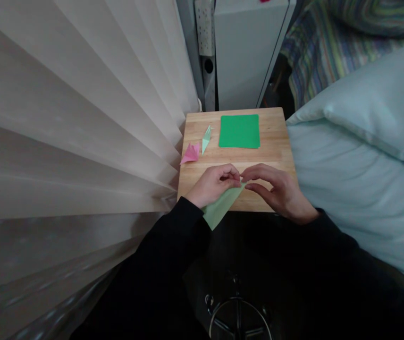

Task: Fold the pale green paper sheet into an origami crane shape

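A pale green sheet of origami paper (221, 208) slants over the front edge of the small wooden table (273, 127). My left hand (218, 184) is closed, pinching the paper near its upper corner between thumb and fingers. At that same corner is my right hand (276, 189), its thumb and fingers apart and curved around the tip. Its fingertips come very near the paper; whether they touch it I cannot tell. Beyond my hands lie a folded pink paper piece (191, 153), a folded light green paper piece (206, 140) and a stack of green paper (239, 131).
Pleated curtains (117, 141) hang close along the table's left side. To the right is a bed with pale blue bedding (350, 132). A white cabinet (248, 52) and a power strip (205, 28) stand behind the table. Below is a round metal chair base (238, 307).
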`<action>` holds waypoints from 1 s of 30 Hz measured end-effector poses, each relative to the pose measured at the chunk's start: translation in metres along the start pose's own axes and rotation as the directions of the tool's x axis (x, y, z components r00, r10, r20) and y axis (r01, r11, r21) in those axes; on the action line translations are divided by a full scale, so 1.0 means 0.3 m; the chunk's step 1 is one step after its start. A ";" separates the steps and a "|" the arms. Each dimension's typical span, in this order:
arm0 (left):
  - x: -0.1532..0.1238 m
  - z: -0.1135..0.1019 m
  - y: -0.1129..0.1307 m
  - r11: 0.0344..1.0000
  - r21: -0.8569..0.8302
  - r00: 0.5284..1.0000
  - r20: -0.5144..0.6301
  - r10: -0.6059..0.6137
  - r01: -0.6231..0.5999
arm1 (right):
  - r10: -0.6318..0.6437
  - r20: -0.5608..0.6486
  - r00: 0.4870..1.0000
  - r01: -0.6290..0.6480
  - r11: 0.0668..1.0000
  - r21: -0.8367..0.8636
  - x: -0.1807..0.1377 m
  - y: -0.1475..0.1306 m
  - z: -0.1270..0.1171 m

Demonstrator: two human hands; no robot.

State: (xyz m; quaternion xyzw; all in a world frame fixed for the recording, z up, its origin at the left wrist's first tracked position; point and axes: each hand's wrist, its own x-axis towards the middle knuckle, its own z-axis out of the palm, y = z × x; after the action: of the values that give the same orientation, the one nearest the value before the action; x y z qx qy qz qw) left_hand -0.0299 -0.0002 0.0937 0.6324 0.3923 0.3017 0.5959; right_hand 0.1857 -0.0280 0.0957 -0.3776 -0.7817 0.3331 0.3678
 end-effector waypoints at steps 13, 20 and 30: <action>-0.036 0.005 0.065 0.935 0.349 0.989 0.145 0.017 -0.067 | 0.270 0.172 0.947 -0.286 0.955 0.077 0.001 -0.038 -0.040; -0.099 0.016 0.093 0.784 0.604 0.990 0.099 0.104 -0.143 | 0.292 0.160 0.943 -0.305 0.951 0.060 0.004 -0.084 -0.054; -0.131 -0.038 0.078 0.831 0.546 0.968 -0.133 0.213 -0.108 | 0.313 -0.047 0.948 -0.315 0.949 -0.027 -0.011 -0.059 -0.051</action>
State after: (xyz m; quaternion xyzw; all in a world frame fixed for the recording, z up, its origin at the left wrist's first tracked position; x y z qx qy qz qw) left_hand -0.0565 -0.0274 0.1214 0.7726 0.4605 0.2879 0.3289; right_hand 0.1935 -0.0357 0.1164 -0.5103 -0.7094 0.3661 0.3199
